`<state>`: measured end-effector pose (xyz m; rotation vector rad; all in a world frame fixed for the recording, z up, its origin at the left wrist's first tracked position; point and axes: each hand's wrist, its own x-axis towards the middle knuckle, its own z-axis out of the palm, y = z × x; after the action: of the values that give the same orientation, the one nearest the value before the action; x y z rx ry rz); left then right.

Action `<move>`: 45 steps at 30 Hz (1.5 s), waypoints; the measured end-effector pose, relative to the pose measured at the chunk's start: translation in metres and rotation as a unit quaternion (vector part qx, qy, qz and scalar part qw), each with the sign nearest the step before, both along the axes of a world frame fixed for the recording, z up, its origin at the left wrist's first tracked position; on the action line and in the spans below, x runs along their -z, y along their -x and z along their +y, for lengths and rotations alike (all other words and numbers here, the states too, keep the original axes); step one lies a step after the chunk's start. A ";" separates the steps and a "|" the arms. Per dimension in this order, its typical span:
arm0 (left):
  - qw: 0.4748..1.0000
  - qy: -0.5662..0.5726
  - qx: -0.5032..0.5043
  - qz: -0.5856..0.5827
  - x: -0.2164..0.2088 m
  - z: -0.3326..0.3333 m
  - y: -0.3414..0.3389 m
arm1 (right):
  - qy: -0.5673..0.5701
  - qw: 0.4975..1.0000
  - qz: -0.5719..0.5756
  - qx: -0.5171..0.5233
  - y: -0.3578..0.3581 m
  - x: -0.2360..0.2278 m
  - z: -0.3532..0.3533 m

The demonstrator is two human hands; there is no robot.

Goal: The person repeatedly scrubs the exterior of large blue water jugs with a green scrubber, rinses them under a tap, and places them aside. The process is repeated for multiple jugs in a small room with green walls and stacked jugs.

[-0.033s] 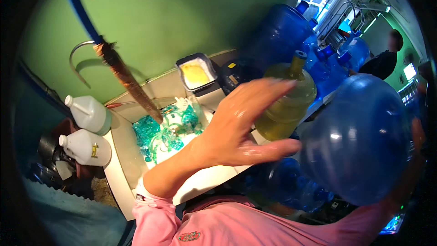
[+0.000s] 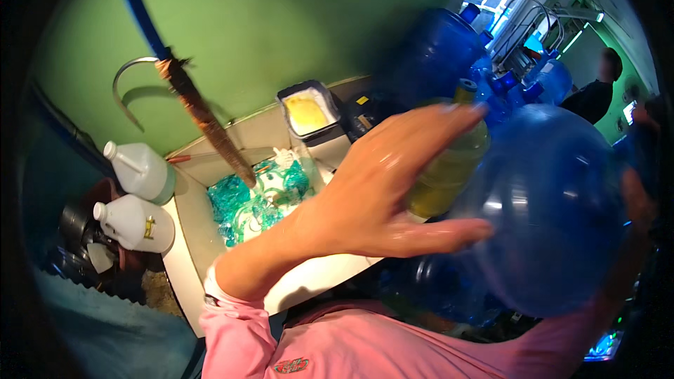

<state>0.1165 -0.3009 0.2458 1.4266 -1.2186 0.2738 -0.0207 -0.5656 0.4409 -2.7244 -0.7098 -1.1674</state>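
A large round-ended blue water bottle (image 2: 554, 217) is held up on the right, slightly blurred. My right hand (image 2: 637, 200) presses on its far right side; its fingers are partly hidden. My left hand (image 2: 382, 196), wet and stretched out, reaches toward the bottle's left side with fingers and thumb spread apart. The thumb tip overlaps the bottle's edge; whether it touches I cannot tell. Behind the left hand stands a yellowish water bottle (image 2: 449, 175), partly covered. Below, another blue bottle (image 2: 435, 284) lies in shadow.
A white sink (image 2: 186, 217) holds wet green and white netting or cloth (image 2: 260, 193). A wrapped pipe (image 2: 203, 116) slants down into it. Two white jugs (image 2: 140, 224) stand left. A dark tub (image 2: 309, 116) with a yellow sponge sits behind. Several blue bottles (image 2: 428, 63) and a person (image 2: 597, 95) are farther back.
My left hand has moved right, bringing its thumb over the bottle's edge. The blue bottle has shifted slightly left in my right hand. The view has also shifted a little.
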 end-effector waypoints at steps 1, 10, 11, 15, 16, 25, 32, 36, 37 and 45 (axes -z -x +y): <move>1.000 -0.012 0.001 -0.015 -0.021 0.011 0.004 | -0.028 0.998 0.018 -0.058 -0.029 0.016 0.034; 0.947 -0.095 -0.285 0.114 0.046 0.211 -0.013 | -0.169 0.919 0.355 -0.029 -0.193 0.260 0.148; 0.939 -0.117 -0.310 0.094 0.078 0.225 -0.016 | -0.061 0.907 0.413 0.051 -0.199 0.322 0.147; 0.904 -0.126 -0.362 0.190 0.199 0.234 -0.019 | 0.024 0.920 0.376 0.107 -0.195 0.523 0.120; 0.901 -0.092 -0.352 0.235 0.221 0.233 -0.022 | 0.029 0.943 0.316 0.098 -0.191 0.545 0.114; 0.793 -0.259 -0.333 0.440 0.268 0.270 -0.069 | -0.380 0.756 0.474 -0.243 -0.154 0.541 0.249; 0.682 -0.383 -0.465 0.416 0.252 0.231 -0.096 | -0.281 0.802 0.453 -0.269 -0.170 0.527 0.275; 0.699 -0.392 -0.431 0.414 0.254 0.224 -0.097 | 0.069 0.840 0.496 -0.208 -0.178 0.477 0.202; 0.706 -0.396 -0.436 0.393 0.257 0.223 -0.096 | 0.066 0.854 0.498 -0.139 -0.182 0.475 0.183; 0.727 -0.119 -0.575 0.355 0.289 0.283 -0.093 | 0.058 0.953 0.296 0.016 -0.186 0.521 0.115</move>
<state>0.2097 -0.0179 -0.0428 2.0982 0.4057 0.3468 0.1649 -0.4503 -0.0805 -2.9467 -0.6533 -0.2653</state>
